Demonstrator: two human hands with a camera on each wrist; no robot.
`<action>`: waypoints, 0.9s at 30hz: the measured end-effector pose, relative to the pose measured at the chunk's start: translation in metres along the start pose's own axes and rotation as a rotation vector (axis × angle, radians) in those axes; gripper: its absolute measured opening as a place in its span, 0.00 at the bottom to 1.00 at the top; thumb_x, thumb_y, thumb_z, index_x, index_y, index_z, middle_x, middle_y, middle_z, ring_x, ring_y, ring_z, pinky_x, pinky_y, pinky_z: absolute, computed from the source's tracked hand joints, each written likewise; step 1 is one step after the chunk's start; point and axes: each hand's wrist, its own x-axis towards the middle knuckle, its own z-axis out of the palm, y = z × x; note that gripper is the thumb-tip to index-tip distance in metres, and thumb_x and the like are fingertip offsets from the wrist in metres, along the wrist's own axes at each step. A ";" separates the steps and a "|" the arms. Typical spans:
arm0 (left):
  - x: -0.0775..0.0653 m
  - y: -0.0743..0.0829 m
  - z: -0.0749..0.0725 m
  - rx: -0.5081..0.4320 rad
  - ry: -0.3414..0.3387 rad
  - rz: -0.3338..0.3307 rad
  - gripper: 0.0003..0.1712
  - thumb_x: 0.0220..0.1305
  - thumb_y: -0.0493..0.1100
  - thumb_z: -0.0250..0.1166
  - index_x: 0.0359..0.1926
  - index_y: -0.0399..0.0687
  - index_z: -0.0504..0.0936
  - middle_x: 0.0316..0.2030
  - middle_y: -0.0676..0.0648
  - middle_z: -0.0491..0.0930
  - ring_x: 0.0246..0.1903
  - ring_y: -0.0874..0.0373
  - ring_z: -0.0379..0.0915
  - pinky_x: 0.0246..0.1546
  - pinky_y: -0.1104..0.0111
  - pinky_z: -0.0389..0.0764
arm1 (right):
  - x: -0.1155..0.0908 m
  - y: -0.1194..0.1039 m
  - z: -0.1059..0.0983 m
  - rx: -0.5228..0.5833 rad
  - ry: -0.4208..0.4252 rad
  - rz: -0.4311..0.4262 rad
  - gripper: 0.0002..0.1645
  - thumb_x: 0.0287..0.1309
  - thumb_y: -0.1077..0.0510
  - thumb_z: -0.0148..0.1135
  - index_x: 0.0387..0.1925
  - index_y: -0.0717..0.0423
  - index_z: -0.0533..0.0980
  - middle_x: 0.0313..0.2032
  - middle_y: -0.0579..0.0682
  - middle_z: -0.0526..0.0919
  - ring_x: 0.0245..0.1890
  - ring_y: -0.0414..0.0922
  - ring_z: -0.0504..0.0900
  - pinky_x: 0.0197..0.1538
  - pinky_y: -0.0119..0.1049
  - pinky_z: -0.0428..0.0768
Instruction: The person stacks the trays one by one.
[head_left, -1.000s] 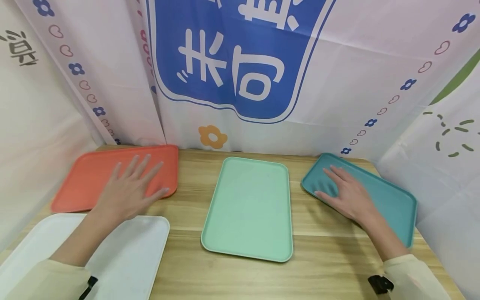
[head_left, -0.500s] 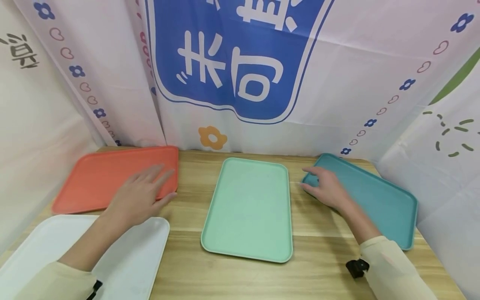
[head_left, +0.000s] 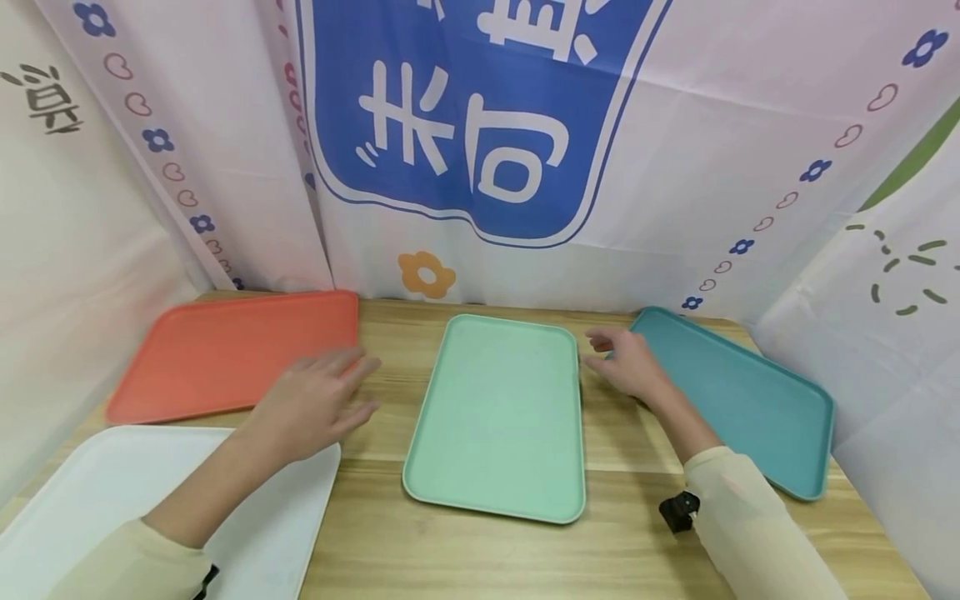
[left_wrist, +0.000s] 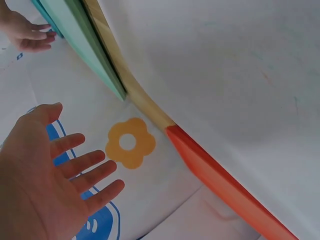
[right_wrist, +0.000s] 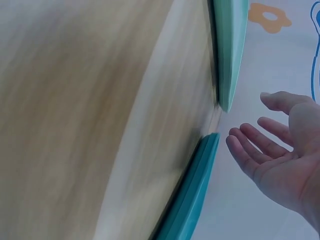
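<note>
A mint green tray (head_left: 498, 421) lies in the middle of the wooden table, between the two hands. My left hand (head_left: 311, 408) hovers with spread fingers over the near right corner of the red tray (head_left: 217, 358); nothing is in it. Over the gap between the mint tray and the teal tray (head_left: 738, 400), my right hand (head_left: 628, 362) hangs in the air with loosely bent fingers. The right wrist view shows its palm (right_wrist: 295, 170) bare, apart from both trays. In the left wrist view, the left palm (left_wrist: 40, 185) is bare too.
A white tray (head_left: 135, 467) lies at the front left, partly under the left forearm. Bare wooden table (head_left: 480, 558) shows in front of the mint tray. Printed cloth (head_left: 675, 167) hangs behind the table and at both sides.
Both hands have moved inward toward the mint tray, the left one rightward and the right one leftward. Their fingers have gone from widely spread to more relaxed. The trays have stayed put.
</note>
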 end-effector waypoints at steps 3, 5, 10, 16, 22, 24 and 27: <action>0.002 0.005 0.002 -0.034 -0.005 0.011 0.29 0.68 0.52 0.68 0.63 0.39 0.80 0.58 0.33 0.80 0.55 0.35 0.80 0.50 0.42 0.84 | 0.005 -0.001 0.003 0.025 0.001 0.024 0.28 0.69 0.60 0.63 0.65 0.73 0.73 0.57 0.70 0.81 0.57 0.64 0.82 0.61 0.58 0.80; 0.003 0.008 0.003 -0.061 -0.011 0.015 0.29 0.68 0.52 0.68 0.62 0.38 0.81 0.58 0.34 0.81 0.52 0.37 0.82 0.47 0.44 0.85 | 0.009 -0.001 0.004 0.044 -0.004 0.043 0.27 0.69 0.61 0.62 0.64 0.73 0.73 0.57 0.71 0.81 0.56 0.64 0.82 0.60 0.57 0.80; 0.006 0.012 0.006 -0.107 -0.030 0.020 0.28 0.69 0.51 0.67 0.61 0.37 0.81 0.56 0.36 0.81 0.48 0.39 0.83 0.44 0.47 0.87 | 0.017 0.000 0.006 0.059 -0.020 0.066 0.27 0.70 0.62 0.62 0.64 0.74 0.73 0.57 0.71 0.81 0.56 0.64 0.82 0.60 0.55 0.81; 0.007 0.014 0.007 -0.149 -0.052 0.005 0.26 0.70 0.50 0.68 0.60 0.37 0.82 0.55 0.37 0.82 0.44 0.41 0.85 0.41 0.49 0.87 | 0.026 0.001 0.013 0.074 -0.056 0.079 0.28 0.72 0.61 0.61 0.67 0.73 0.70 0.61 0.71 0.78 0.60 0.65 0.80 0.61 0.56 0.80; 0.007 0.016 0.008 -0.188 -0.088 -0.002 0.24 0.70 0.48 0.69 0.61 0.37 0.82 0.55 0.37 0.82 0.42 0.42 0.85 0.40 0.50 0.87 | 0.035 0.003 0.017 0.088 -0.055 0.131 0.30 0.71 0.60 0.62 0.69 0.71 0.69 0.62 0.71 0.76 0.62 0.65 0.78 0.62 0.57 0.79; 0.007 0.016 0.009 -0.192 -0.093 -0.003 0.24 0.70 0.47 0.69 0.60 0.37 0.81 0.55 0.38 0.82 0.42 0.42 0.85 0.40 0.50 0.87 | 0.038 0.004 0.017 0.087 -0.052 0.143 0.31 0.71 0.60 0.61 0.69 0.72 0.69 0.62 0.72 0.76 0.62 0.66 0.78 0.62 0.57 0.79; 0.007 0.015 0.009 -0.189 -0.097 -0.004 0.24 0.70 0.47 0.69 0.61 0.37 0.81 0.54 0.38 0.82 0.42 0.43 0.85 0.40 0.50 0.88 | 0.041 0.007 0.018 0.096 -0.051 0.164 0.31 0.71 0.60 0.61 0.69 0.72 0.68 0.62 0.72 0.76 0.63 0.66 0.77 0.62 0.57 0.79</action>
